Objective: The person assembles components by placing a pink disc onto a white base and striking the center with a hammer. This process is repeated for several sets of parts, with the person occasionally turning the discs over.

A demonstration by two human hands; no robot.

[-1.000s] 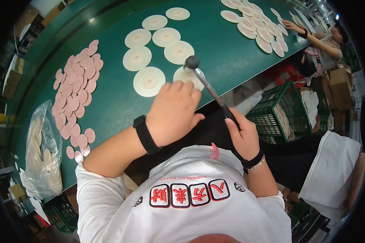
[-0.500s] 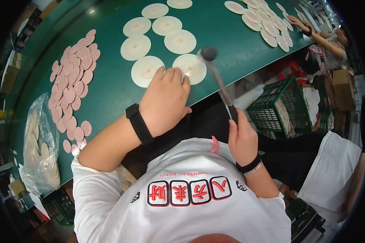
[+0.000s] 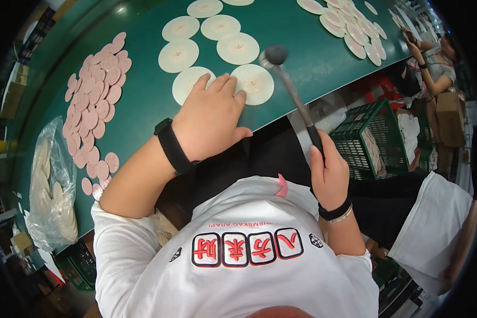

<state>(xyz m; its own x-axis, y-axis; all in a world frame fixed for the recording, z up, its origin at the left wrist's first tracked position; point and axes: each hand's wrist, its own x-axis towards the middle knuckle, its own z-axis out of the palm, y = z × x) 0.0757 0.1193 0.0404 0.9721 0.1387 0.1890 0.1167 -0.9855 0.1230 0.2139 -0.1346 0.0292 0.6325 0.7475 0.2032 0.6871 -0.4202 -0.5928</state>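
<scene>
My left hand (image 3: pixel 209 119) lies palm down with its fingers stretched over a white round disc (image 3: pixel 183 88) at the table's near edge. Its forefinger side reaches a second white disc (image 3: pixel 263 86) just to the right. In my right hand (image 3: pixel 331 172) is the black grip of a mallet (image 3: pixel 294 95), whose dark rounded head is raised to the upper right of that second disc. More white discs, such as this disc (image 3: pixel 238 49), lie in two columns going away from me. Each of those has a small raised spot at its middle.
Pink round discs (image 3: pixel 93 95) are heaped on the left of the green table (image 3: pixel 138 58), beside a clear plastic bag (image 3: pixel 50 196) of pale pieces. Pink-and-white discs (image 3: pixel 355 32) lie far right near another person's hands (image 3: pixel 413 47). A green crate (image 3: pixel 360 135) stands right of the table.
The mallet head has moved slightly up and away from the right disc, and my right hand has shifted right. My left hand remains over the near discs. The other person's hand has left the far pile.
</scene>
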